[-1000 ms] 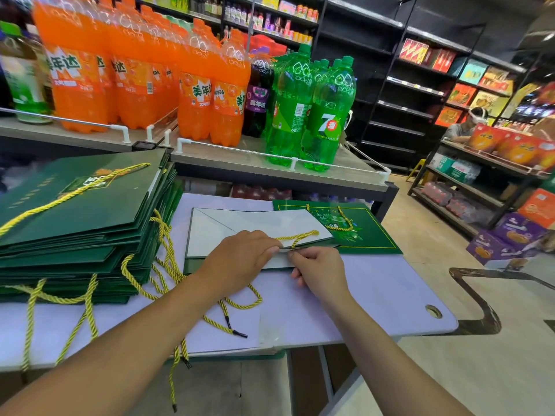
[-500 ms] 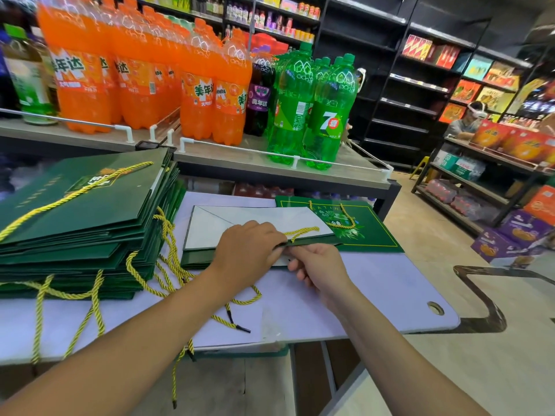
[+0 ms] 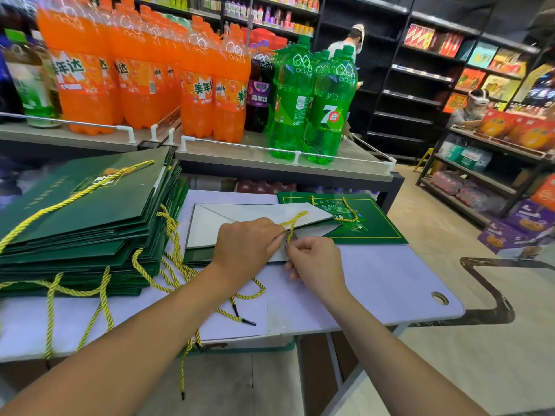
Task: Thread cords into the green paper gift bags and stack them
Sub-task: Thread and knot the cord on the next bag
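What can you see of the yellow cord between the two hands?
The yellow cord is twisted rope with darker flecks. It lies slack in a short bend across the white inner flap of the flat gift bag. The right hand pinches its lower end; the left hand grips the flap beside it.

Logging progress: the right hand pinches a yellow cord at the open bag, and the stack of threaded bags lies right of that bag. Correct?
Wrong side. In the head view the stack lies left of the open bag. The right hand does pinch the yellow cord at that bag.
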A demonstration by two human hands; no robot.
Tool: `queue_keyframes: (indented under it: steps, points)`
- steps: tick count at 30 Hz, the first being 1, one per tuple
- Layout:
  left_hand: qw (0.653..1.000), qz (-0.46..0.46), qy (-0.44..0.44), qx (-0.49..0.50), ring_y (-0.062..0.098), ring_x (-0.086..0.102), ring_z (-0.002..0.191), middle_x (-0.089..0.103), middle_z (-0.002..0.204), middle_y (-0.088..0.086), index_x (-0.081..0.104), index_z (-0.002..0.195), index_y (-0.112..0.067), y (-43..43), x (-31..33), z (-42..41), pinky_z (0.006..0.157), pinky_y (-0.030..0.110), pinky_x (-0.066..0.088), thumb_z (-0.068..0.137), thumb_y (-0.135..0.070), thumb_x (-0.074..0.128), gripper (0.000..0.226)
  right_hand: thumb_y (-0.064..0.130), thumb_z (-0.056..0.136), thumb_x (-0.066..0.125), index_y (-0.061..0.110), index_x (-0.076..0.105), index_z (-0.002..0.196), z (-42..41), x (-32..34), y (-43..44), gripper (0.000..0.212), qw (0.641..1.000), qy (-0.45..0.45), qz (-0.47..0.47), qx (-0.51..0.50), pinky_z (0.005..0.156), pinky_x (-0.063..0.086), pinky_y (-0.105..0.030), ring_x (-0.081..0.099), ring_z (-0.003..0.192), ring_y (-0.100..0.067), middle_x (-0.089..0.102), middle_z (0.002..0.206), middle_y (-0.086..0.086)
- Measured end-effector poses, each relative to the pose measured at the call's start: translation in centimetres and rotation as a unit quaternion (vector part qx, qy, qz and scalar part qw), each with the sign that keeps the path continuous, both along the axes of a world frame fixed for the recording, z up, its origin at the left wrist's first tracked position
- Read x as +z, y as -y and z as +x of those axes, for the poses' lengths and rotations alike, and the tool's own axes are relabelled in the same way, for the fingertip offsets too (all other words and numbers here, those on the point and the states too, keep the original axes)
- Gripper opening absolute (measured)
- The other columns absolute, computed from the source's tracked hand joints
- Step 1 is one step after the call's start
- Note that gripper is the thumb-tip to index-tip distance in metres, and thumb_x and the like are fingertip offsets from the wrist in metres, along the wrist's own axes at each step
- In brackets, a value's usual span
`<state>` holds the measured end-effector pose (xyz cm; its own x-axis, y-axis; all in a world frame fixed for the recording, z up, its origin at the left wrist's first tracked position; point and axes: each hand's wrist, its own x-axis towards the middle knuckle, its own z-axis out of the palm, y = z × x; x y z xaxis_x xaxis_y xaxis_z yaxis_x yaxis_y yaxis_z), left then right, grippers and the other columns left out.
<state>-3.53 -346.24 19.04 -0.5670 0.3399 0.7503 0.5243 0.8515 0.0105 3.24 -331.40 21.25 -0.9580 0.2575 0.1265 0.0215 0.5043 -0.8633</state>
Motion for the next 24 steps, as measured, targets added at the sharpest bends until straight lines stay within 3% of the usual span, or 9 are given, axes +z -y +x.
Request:
queue_keyframes:
  steps: [4, 8, 10, 13, 15, 17, 19, 21, 24]
  points:
    - [1.000, -0.002, 0.001, -0.010, 0.020, 0.067, 0.061, 0.072, 0.082, -0.009, 0.077, 0.087, -0.035, 0.0, -0.1, 0.1, 0.047, 0.027, 0.043, 0.097, -0.048, 0.041, 0.040, 0.021, 0.095, 0.057, 0.008, 0.076, 0.077, 0.8, 0.7, -0.3, 0.030, 0.999, 0.037, 0.001, 0.015, 0.059, 0.053, -0.031, 0.060, 0.044, -0.016, 0.072, 0.059, -0.003]
    - [0.998, -0.025, 0.046, -0.024, 0.018, 0.068, 0.073, 0.072, 0.089, -0.011, 0.077, 0.095, -0.037, 0.1, 0.2, 0.5, 0.051, 0.031, 0.049, 0.095, -0.046, 0.051, 0.027, 0.046, 0.093, 0.056, 0.021, 0.068, 0.066, 1.5, 2.8, -1.7, 0.039, 0.977, -0.039, 0.207, -0.039, 0.058, 0.048, -0.030, 0.061, 0.058, -0.016, 0.066, 0.058, 0.007]
    - [0.993, -0.058, 0.093, -0.042, 0.017, 0.067, 0.087, 0.072, 0.104, -0.013, 0.073, 0.110, -0.041, 0.2, 0.6, 0.8, 0.060, 0.032, 0.052, 0.096, -0.049, 0.058, 0.022, 0.052, 0.092, 0.055, 0.029, 0.069, 0.081, 0.4, 4.5, -2.7, 0.029, 0.958, -0.053, 0.272, -0.078, 0.062, 0.047, -0.028, 0.064, 0.074, -0.015, 0.067, 0.069, 0.012]
    - [0.980, -0.089, 0.168, -0.064, 0.014, 0.064, 0.111, 0.062, 0.134, -0.018, 0.053, 0.140, -0.047, 0.8, 1.8, 1.3, 0.079, 0.034, 0.055, 0.095, -0.066, 0.052, 0.049, 0.059, 0.091, 0.052, 0.034, 0.065, 0.119, -2.2, 5.6, -4.0, 0.040, 0.917, 0.081, 0.387, -0.048, 0.075, 0.046, -0.033, 0.066, 0.102, -0.021, 0.071, 0.107, 0.014]
    - [0.974, -0.073, 0.209, -0.049, 0.014, 0.060, 0.120, 0.055, 0.143, -0.017, 0.040, 0.147, -0.046, 1.8, 2.5, 1.5, 0.087, 0.036, 0.053, 0.095, -0.069, 0.047, 0.057, 0.060, 0.090, 0.053, 0.025, 0.068, 0.115, -3.3, 4.7, -4.2, 0.045, 0.887, 0.149, 0.437, -0.020, 0.073, 0.044, -0.033, 0.065, 0.101, -0.025, 0.070, 0.111, 0.005]
    - [0.965, -0.080, 0.249, -0.010, 0.018, 0.049, 0.135, 0.048, 0.153, -0.010, 0.031, 0.153, -0.040, 3.6, 2.6, 1.3, 0.102, 0.041, 0.047, 0.095, -0.072, 0.044, 0.067, 0.056, 0.087, 0.056, 0.022, 0.069, 0.099, -3.8, 3.7, -4.1, 0.037, 0.882, 0.162, 0.442, -0.006, 0.069, 0.044, -0.031, 0.065, 0.091, -0.025, 0.070, 0.099, 0.002]
    - [0.946, -0.118, 0.301, 0.039, 0.023, 0.025, 0.153, 0.030, 0.166, -0.005, 0.020, 0.160, -0.039, 5.4, 2.3, 1.0, 0.121, 0.048, 0.029, 0.091, -0.082, 0.035, 0.082, 0.049, 0.085, 0.060, 0.021, 0.068, 0.090, -4.2, 3.4, -4.0, 0.029, 0.898, 0.153, 0.414, -0.001, 0.067, 0.048, -0.030, 0.066, 0.085, -0.024, 0.070, 0.091, 0.001]
    - [0.921, -0.143, 0.355, 0.065, 0.023, 0.005, 0.158, 0.010, 0.172, -0.005, 0.010, 0.162, -0.039, 6.5, 1.7, 0.9, 0.126, 0.053, 0.011, 0.086, -0.089, 0.025, 0.092, 0.041, 0.085, 0.064, 0.022, 0.070, 0.088, -4.7, 3.5, -3.8, 0.019, 0.915, 0.141, 0.377, 0.018, 0.071, 0.054, -0.031, 0.067, 0.086, -0.023, 0.072, 0.090, 0.003]
    - [0.906, -0.139, 0.394, 0.062, 0.020, -0.002, 0.159, 0.001, 0.173, -0.006, 0.007, 0.163, -0.039, 6.9, 0.9, 1.1, 0.126, 0.054, 0.003, 0.083, -0.092, 0.019, 0.097, 0.029, 0.093, 0.057, 0.022, 0.064, 0.090, -5.7, 3.7, -3.2, 0.010, 0.935, 0.105, 0.336, 0.053, 0.078, 0.058, -0.038, 0.068, 0.087, -0.023, 0.073, 0.089, 0.004]
